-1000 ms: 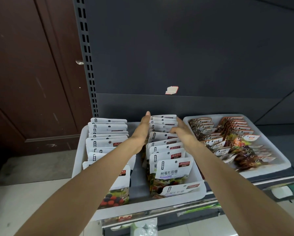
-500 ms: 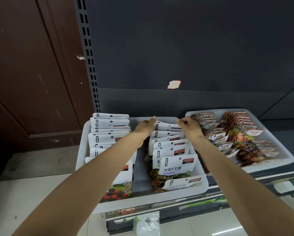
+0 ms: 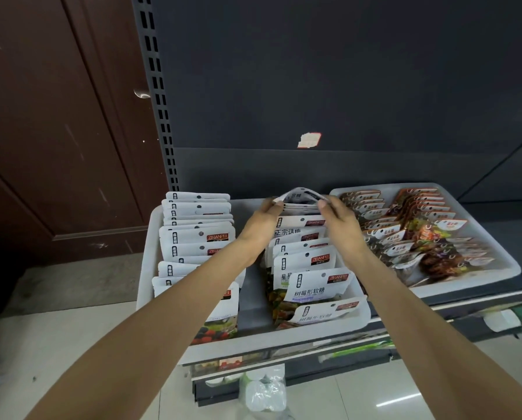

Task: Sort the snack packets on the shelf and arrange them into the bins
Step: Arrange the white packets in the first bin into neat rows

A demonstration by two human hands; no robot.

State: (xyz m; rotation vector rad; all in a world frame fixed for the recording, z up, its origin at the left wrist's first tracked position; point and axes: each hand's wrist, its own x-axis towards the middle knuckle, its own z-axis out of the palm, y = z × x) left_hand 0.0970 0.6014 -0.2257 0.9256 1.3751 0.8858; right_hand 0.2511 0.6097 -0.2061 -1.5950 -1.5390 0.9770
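Near bin (image 3: 253, 344): white, on the shelf, two rows of upright snack packets.
Left hand (image 3: 261, 221): fingers pinch the left edge of the rearmost packets (image 3: 299, 197) in the right row.
Right hand (image 3: 341, 221): fingers pinch their right edge; tops bow upward.
Far bin (image 3: 508, 268): brown packets, labels blurred.

Dark shelf (image 3: 495, 301), 2 white bins side by side on it, left bin (image 3: 146, 253), right bin (image 3: 495, 256)
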